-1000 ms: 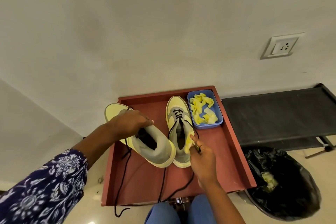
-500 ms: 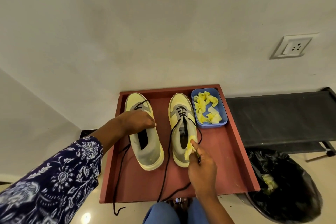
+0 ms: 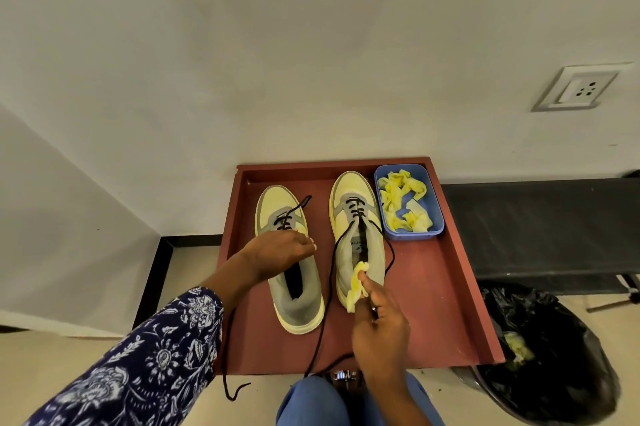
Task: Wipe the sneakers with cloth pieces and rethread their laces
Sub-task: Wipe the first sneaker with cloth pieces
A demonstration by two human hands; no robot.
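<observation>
Two yellow-and-grey sneakers stand side by side, toes away from me, on a red-brown tray (image 3: 436, 304). My left hand (image 3: 278, 252) lies over the throat of the left sneaker (image 3: 298, 311), fingers curled around its tongue. Against the heel side of the right sneaker (image 3: 351, 193), my right hand (image 3: 381, 325) pinches a yellow cloth piece (image 3: 356, 287). Both sneakers carry loose black laces threaded only near the toe. The left lace (image 3: 225, 356) hangs over the tray's front edge, and the right lace (image 3: 322, 328) trails past my right hand.
A blue tub (image 3: 437, 231) with several yellow cloth pieces (image 3: 401, 204) sits at the tray's far right corner. A black-lined bin (image 3: 561, 366) holding a used cloth stands right of the tray, under a black bench (image 3: 536, 228). The wall is close behind.
The left sneaker, lifted and tilted a second ago, now stands flat on the tray beside the right one, my left hand still on it. My right hand keeps the cloth at the right sneaker.
</observation>
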